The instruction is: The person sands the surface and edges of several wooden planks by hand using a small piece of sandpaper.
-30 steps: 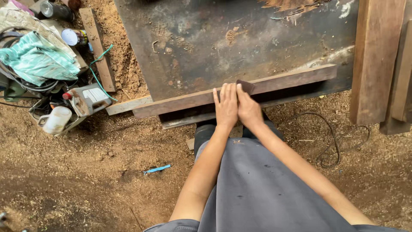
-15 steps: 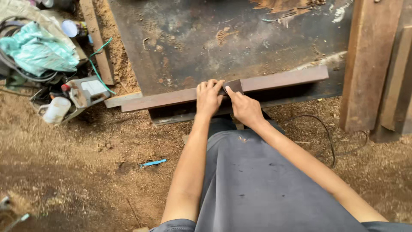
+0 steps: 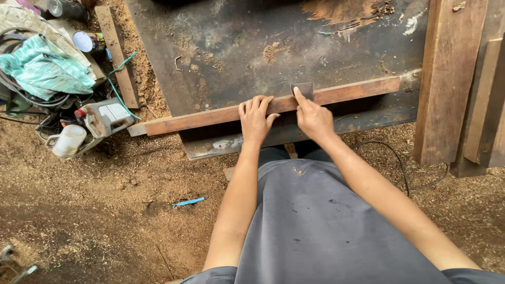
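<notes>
A long reddish-brown wooden strip [image 3: 205, 118] lies along the front edge of a dark metal table [image 3: 252, 47]. My left hand [image 3: 255, 120] presses flat on the strip, fingers together. Just to its right, my right hand [image 3: 313, 117] grips a small grey sheet of sandpaper [image 3: 304, 89] and holds it against the strip's top face. The two hands are a little apart. My grey apron fills the lower middle of the view.
Thick wooden planks [image 3: 447, 79] lean at the right. At the left lie a teal cloth [image 3: 44, 68], a white cup [image 3: 67, 141], a grey power tool [image 3: 105, 117] and cables. Sawdust covers the ground, with a blue stick [image 3: 188, 202] and a black cable [image 3: 405, 168].
My hands were side by side on the strip. The right hand has slid rightward with the sandpaper, so a gap has opened between the hands.
</notes>
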